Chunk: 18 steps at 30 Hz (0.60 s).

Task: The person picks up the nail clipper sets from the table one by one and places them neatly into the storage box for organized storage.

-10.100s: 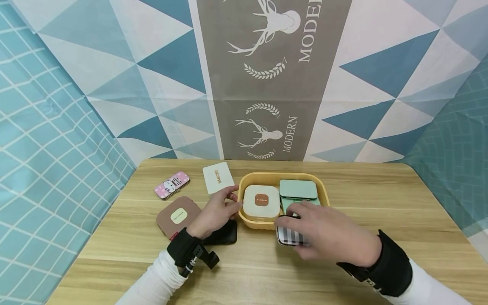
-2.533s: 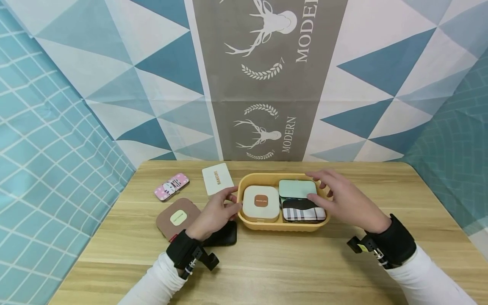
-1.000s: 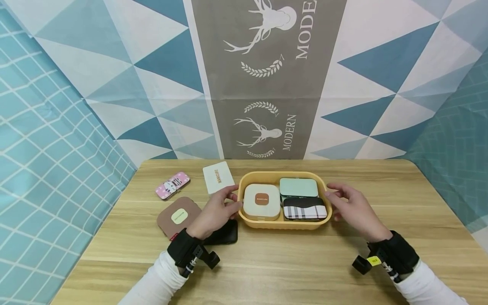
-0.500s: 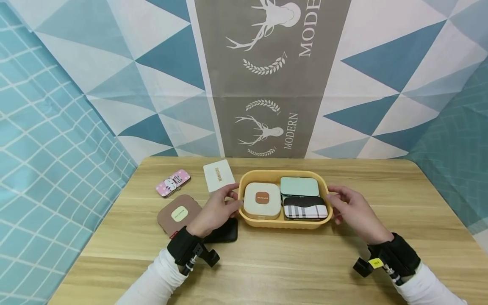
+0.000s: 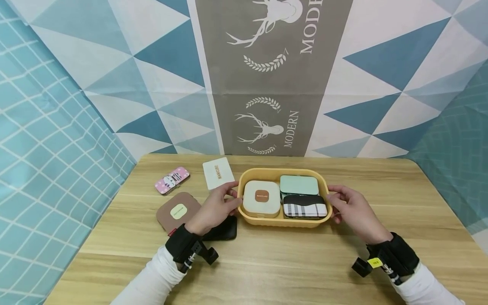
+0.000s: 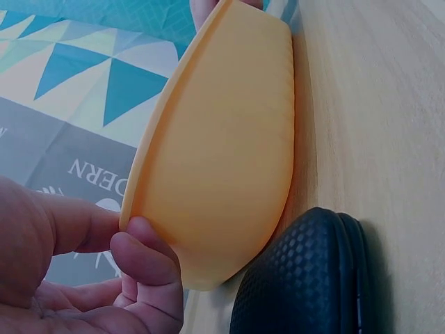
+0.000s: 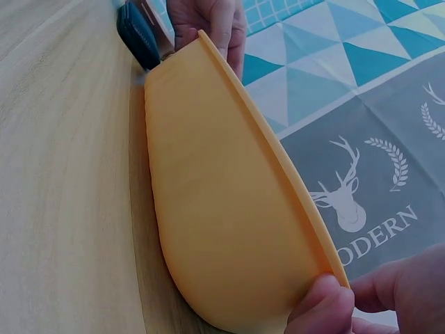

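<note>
A yellow plastic basket (image 5: pixel 282 223) stands on the wooden table, held at both ends. My left hand (image 5: pixel 216 208) pinches its left rim between thumb and fingers, as the left wrist view also shows. At the opposite end, my right hand (image 5: pixel 354 212) pinches the right rim. Inside the basket, a cream square manicure case (image 5: pixel 261 206) with a brown label fills the left side. On the right, a mint-green case (image 5: pixel 299 184) lies at the back, and a black and white plaid case (image 5: pixel 305 207) lies in front of it.
Left of the basket lie a pink patterned case (image 5: pixel 172 180), a white card-like flat case (image 5: pixel 218 173) lettered MANICURE and a brown case (image 5: pixel 177 212) with a pale oval label. A black textured case (image 6: pixel 306 278) sits close by the basket's left end, partly under my left forearm.
The plaid case, earlier in my right hand before the basket, now lies in its front right. My right hand then moved to the right rim. My left hand has stayed on the left rim.
</note>
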Each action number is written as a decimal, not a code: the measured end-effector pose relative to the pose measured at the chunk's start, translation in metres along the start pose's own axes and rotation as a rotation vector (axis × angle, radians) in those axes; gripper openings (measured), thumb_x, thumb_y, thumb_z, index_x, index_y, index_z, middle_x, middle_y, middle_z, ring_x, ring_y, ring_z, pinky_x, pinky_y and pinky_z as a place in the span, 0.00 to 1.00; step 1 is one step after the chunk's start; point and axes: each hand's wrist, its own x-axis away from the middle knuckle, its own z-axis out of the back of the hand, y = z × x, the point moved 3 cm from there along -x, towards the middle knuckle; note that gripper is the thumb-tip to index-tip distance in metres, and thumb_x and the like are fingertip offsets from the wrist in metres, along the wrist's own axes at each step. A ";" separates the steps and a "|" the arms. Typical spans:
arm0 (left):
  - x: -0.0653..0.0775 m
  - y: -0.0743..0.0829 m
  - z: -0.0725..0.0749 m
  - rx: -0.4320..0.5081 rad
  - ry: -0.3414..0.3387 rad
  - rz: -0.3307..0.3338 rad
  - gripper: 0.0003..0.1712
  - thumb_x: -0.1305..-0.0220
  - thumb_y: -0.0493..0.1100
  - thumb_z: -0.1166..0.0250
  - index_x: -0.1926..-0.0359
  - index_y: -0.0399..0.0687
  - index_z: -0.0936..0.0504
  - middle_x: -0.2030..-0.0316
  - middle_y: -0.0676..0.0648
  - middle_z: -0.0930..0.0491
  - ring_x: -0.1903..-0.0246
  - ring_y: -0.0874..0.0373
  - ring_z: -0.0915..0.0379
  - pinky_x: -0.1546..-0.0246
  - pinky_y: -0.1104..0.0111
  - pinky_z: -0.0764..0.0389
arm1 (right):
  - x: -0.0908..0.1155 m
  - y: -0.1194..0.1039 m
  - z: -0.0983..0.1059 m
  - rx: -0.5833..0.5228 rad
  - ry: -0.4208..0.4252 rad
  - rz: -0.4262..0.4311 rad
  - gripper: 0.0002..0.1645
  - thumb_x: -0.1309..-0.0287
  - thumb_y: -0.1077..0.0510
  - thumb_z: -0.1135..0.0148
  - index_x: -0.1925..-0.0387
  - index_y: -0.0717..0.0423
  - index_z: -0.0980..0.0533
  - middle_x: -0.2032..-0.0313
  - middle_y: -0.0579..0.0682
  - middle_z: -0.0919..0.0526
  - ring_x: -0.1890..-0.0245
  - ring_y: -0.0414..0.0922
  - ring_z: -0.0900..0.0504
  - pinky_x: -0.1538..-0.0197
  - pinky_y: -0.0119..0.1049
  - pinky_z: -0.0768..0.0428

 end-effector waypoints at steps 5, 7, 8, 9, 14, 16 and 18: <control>0.000 0.001 0.001 0.000 0.008 0.007 0.33 0.23 0.33 0.39 0.23 0.32 0.37 0.53 0.39 0.29 0.71 0.56 0.29 0.66 0.64 0.23 | -0.001 -0.001 0.001 -0.003 -0.003 0.007 0.31 0.18 0.52 0.45 0.25 0.67 0.36 0.58 0.63 0.24 0.71 0.49 0.22 0.70 0.39 0.18; -0.001 0.001 0.001 -0.003 0.011 0.012 0.33 0.23 0.33 0.38 0.22 0.33 0.37 0.53 0.39 0.28 0.71 0.56 0.29 0.66 0.64 0.23 | -0.001 -0.001 0.001 -0.002 -0.005 0.008 0.31 0.18 0.53 0.45 0.26 0.67 0.36 0.58 0.63 0.23 0.72 0.49 0.22 0.70 0.39 0.18; -0.001 0.001 0.002 -0.002 0.014 0.015 0.33 0.23 0.33 0.38 0.22 0.33 0.36 0.53 0.39 0.28 0.70 0.55 0.28 0.66 0.65 0.23 | -0.001 -0.001 0.002 -0.001 -0.005 0.007 0.31 0.18 0.53 0.45 0.26 0.67 0.36 0.58 0.63 0.23 0.72 0.49 0.22 0.70 0.39 0.18; 0.000 0.001 0.002 0.000 0.015 0.018 0.33 0.23 0.34 0.38 0.22 0.34 0.37 0.53 0.39 0.28 0.70 0.55 0.28 0.66 0.65 0.23 | 0.000 -0.001 0.002 -0.001 -0.006 0.006 0.31 0.18 0.53 0.45 0.26 0.67 0.36 0.59 0.63 0.23 0.72 0.49 0.22 0.70 0.39 0.18; 0.002 0.003 0.005 0.008 0.018 0.027 0.34 0.21 0.38 0.38 0.21 0.34 0.37 0.51 0.38 0.26 0.64 0.51 0.23 0.61 0.64 0.19 | 0.000 -0.001 0.002 0.003 -0.005 0.000 0.31 0.18 0.52 0.45 0.26 0.67 0.35 0.59 0.62 0.23 0.71 0.49 0.21 0.69 0.39 0.17; 0.003 0.004 0.008 0.001 0.021 0.030 0.34 0.21 0.40 0.38 0.21 0.34 0.38 0.50 0.38 0.25 0.61 0.49 0.22 0.59 0.62 0.18 | 0.000 -0.001 0.002 0.002 -0.004 -0.002 0.31 0.18 0.52 0.45 0.26 0.67 0.36 0.59 0.62 0.23 0.71 0.49 0.21 0.69 0.39 0.17; 0.004 0.005 0.011 -0.015 0.025 0.026 0.34 0.20 0.40 0.39 0.21 0.34 0.38 0.49 0.38 0.25 0.59 0.47 0.21 0.57 0.59 0.17 | 0.000 -0.001 0.001 0.000 -0.005 -0.004 0.31 0.18 0.52 0.45 0.25 0.67 0.36 0.59 0.62 0.23 0.71 0.50 0.21 0.69 0.40 0.17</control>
